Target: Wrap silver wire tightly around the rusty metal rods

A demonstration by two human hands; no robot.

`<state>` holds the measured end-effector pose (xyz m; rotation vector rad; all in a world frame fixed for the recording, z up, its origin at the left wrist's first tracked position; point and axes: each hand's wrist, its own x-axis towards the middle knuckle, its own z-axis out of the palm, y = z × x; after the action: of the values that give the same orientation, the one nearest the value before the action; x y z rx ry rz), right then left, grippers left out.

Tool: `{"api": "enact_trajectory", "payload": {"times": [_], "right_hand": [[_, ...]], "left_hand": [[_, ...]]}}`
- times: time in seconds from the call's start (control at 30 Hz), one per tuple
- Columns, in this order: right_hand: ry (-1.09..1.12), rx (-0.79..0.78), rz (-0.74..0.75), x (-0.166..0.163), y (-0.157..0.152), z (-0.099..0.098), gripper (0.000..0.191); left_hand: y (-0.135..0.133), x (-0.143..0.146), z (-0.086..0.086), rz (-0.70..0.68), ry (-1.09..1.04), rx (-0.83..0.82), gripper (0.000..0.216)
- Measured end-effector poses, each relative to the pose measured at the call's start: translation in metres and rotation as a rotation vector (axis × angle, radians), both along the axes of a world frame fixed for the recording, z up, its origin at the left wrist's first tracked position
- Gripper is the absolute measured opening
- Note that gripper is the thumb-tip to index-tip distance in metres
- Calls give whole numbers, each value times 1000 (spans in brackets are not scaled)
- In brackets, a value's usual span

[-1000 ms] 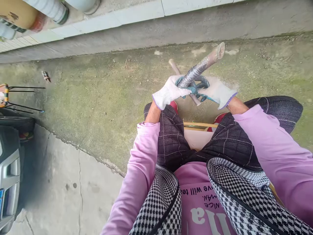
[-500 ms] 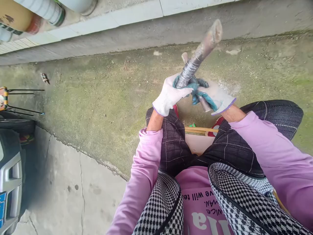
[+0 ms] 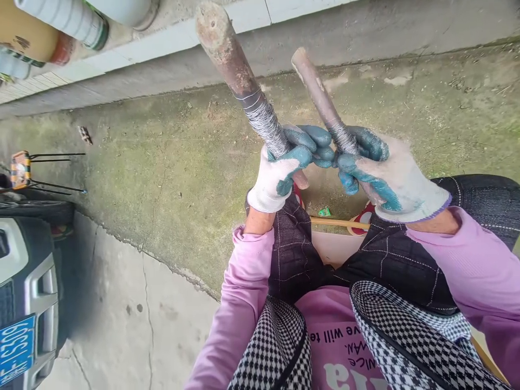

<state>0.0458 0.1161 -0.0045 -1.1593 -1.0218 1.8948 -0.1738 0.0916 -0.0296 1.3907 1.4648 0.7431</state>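
My left hand point(image 3: 290, 162), in a white glove with teal coated fingers, is wrapped round a thick wooden stick point(image 3: 233, 62). Thin silvery wire point(image 3: 266, 124) is wound round that stick's middle, just above my grip. My right hand point(image 3: 377, 168), gloved alike, closes round a thinner wooden stick point(image 3: 314, 89), which also has wire wound on it by my fingers. Both sticks tilt up and to the left, side by side and apart. The fingers of both gloves nearly meet between them.
A pale raised ledge point(image 3: 150, 40) with several pots point(image 3: 73, 21) runs along the top. A car point(image 3: 28, 292) and a small stool point(image 3: 22, 169) are at the left. Mossy concrete ground point(image 3: 162, 162) lies below the ledge.
The thick stick has swung from leaning right to leaning left. My right hand has moved right, and the thinner stick now stands up beside the thick one, apart from it.
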Motion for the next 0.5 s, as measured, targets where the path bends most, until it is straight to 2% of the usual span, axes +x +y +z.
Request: {"api": "enact_trajectory", "payload": {"times": [0.07,0.17,0.37,0.43,0.5], "right_hand": [[27,-17,-27,3,0,5,50],[30,-20,-49,6,-2,10,46],[13,-10,-107,7,-6,13,35],[-3,13,-108,11,-6,12,39],[-22,50,-97,15,-6,10,50]], "left_hand": [[-2,-2,-3,72,-95,49,57],[-7,-4,-4,136,-227,94,68],[-11,-3,10,113,-219,74,69],[-12,-3,12,116,-243,102,69],[-11,-4,2,127,-249,130,70]]}}
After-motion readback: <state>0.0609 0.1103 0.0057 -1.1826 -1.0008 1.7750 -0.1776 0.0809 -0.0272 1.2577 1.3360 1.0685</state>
